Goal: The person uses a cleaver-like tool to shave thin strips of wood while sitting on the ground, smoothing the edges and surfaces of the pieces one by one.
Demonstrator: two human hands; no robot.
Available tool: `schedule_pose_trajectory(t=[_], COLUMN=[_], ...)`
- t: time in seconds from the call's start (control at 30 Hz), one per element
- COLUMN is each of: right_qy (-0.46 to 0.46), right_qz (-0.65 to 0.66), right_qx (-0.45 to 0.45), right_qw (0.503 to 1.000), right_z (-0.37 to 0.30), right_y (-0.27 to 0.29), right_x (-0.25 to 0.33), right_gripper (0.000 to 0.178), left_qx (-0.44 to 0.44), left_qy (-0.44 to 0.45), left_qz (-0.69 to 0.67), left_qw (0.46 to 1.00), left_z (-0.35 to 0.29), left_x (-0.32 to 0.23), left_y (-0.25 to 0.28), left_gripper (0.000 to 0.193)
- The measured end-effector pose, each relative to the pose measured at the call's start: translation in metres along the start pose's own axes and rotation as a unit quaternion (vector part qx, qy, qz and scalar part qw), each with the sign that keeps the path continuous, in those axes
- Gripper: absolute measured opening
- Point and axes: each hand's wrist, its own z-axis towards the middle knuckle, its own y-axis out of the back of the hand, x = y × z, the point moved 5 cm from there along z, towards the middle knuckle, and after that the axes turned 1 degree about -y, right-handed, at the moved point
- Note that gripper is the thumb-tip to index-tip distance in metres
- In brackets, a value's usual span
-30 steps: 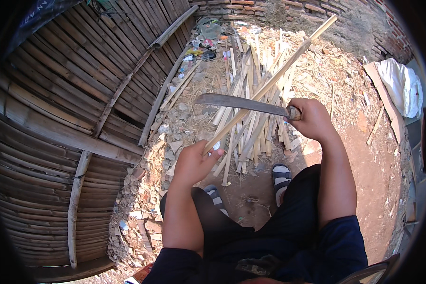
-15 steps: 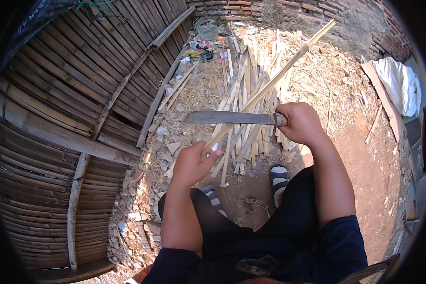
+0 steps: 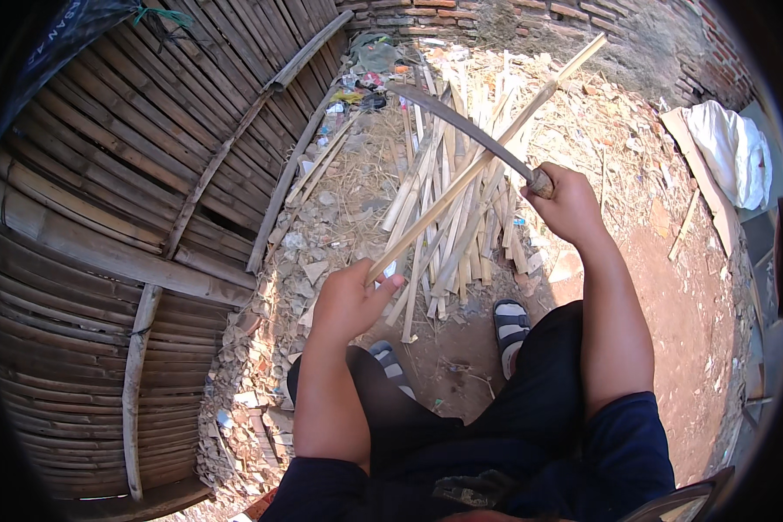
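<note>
My left hand is closed around the near end of a long bamboo strip, which slants away to the upper right. A machete with a worn wooden handle is gripped in my right hand. Its dark, curved blade points to the far left and crosses the strip about midway along. Whether the blade touches the strip I cannot tell. Beneath both lies a loose pile of split bamboo strips on the ground, in front of my sandalled feet.
A bamboo slat wall rises along the left, with rubble at its foot. At the back stands a brick wall. A white sack leans at the right beside a brown board. Litter lies in the far left corner.
The machete has slid farther up the bamboo strip, and its tip has swung away from me. My right hand has moved slightly up and right. My left hand keeps its place.
</note>
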Motion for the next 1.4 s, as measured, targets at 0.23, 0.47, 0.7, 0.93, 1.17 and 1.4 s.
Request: schedule_pose_trajectory(t=[0.23,0.47,0.7,0.93,1.17,1.4], right_qy=[0.103,-0.062,0.143,0.010,-0.025,0.179], right_qz=[-0.083,0.055,-0.029,-0.013,0.043,-0.090], right_qx=[0.069,-0.068,0.026,-0.037,-0.063,0.057], right_qw=[0.989,0.994,0.989,0.999,0.997,0.978], right_z=[-0.013,0.004,-0.020,0.001,-0.010,-0.023], right_y=[-0.009,0.019,-0.009,0.013,0.020,-0.006], right_x=[0.038,-0.016,0.032,0.007,0.003,0.047], right_gripper=[0.024,0.031,0.027,0.025,0.029,0.020], left_qx=[-0.002,0.008,0.010,-0.002,-0.005,0.000], left_qy=[0.003,0.012,0.012,0.005,-0.007,-0.004], left_qz=[-0.005,0.004,-0.016,-0.024,-0.011,-0.017], left_qw=[1.000,1.000,1.000,1.000,1.000,1.000], left_z=[-0.004,-0.001,-0.002,-0.005,-0.001,-0.003], left_x=[0.001,0.003,-0.004,-0.003,-0.002,0.002], left_y=[0.003,0.003,0.001,0.008,0.002,0.000], left_gripper=[0.042,0.042,0.040,0.039,0.042,0.041])
